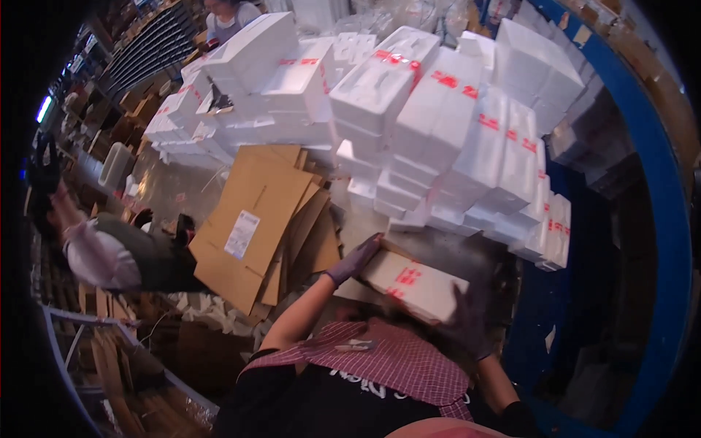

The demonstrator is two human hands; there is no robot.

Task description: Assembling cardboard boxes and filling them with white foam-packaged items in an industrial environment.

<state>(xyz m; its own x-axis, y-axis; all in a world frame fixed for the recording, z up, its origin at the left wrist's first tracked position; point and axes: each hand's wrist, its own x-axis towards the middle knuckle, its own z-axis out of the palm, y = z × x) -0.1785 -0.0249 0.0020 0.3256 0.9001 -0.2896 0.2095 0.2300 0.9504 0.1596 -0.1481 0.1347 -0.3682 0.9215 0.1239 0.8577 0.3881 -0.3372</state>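
A long white foam box [420, 281] with red markings lies across in front of me, held between my two gloved hands. My left hand [355, 260], in a purple-grey glove, grips its left end, where a narrow brown edge shows. At the opposite end my right hand [467, 323], in the same kind of glove, has its fingers against the box's side. Motion smears the right hand somewhat. The underside of the box is hidden from me.
Stacked white foam boxes [438, 117] with red markings rise ahead. Flattened cardboard sheets [237, 201] pile up to the left, the top one labelled. Another person [109, 252] works at far left, and one more [226, 18] beyond the stacks. A blue frame [661, 219] bounds the right.
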